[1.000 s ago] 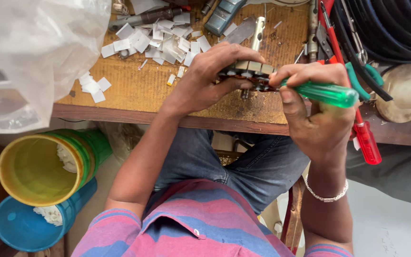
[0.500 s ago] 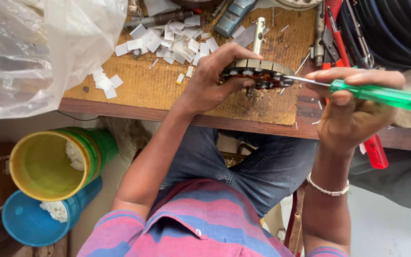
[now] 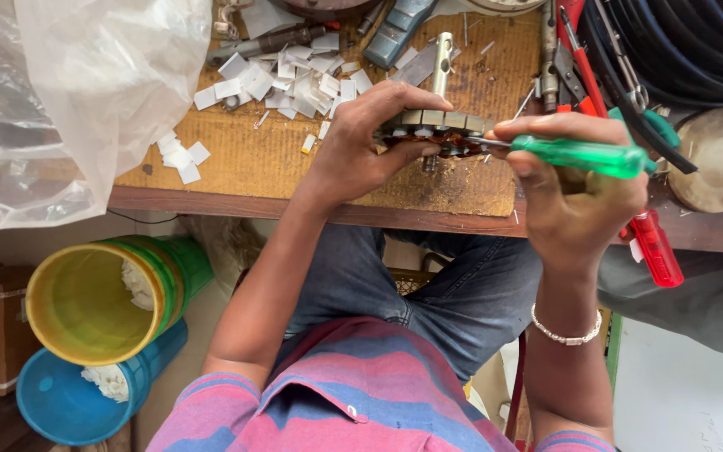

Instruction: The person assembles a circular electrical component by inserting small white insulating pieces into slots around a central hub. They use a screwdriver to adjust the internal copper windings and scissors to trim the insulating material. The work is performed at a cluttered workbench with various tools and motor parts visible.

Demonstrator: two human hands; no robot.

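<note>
I see the wooden workbench (image 3: 294, 163) across the top of the view, its front edge running over the lap. A clear plastic bag (image 3: 85, 92) slumps on its left end, big and crumpled. Coiled black cable (image 3: 696, 42) fills the upper right corner. Below the bench on the left a yellow bucket (image 3: 85, 305) lies on its side with a blue bucket (image 3: 77, 393) just under it, each with white scraps inside. A round brass-coloured disc (image 3: 713, 159) sits at the right edge of the bench. My left hand (image 3: 361, 151) wraps around a ringed motor stator (image 3: 441, 134), fingers over the top and thumb beneath, holding it just above the bench near its front edge. My right hand (image 3: 579, 192) is closed tight around the green screwdriver (image 3: 579, 155), whose metal shaft points left and meets the stator's side; whether the tip is inside a slot I cannot tell, the spot is too small. A red-handled tool (image 3: 654, 247) lies half under that hand. White paper slips (image 3: 286, 79) are scattered over the back of the bench, and a short metal shaft (image 3: 442, 54) stands just behind the stator.
</note>
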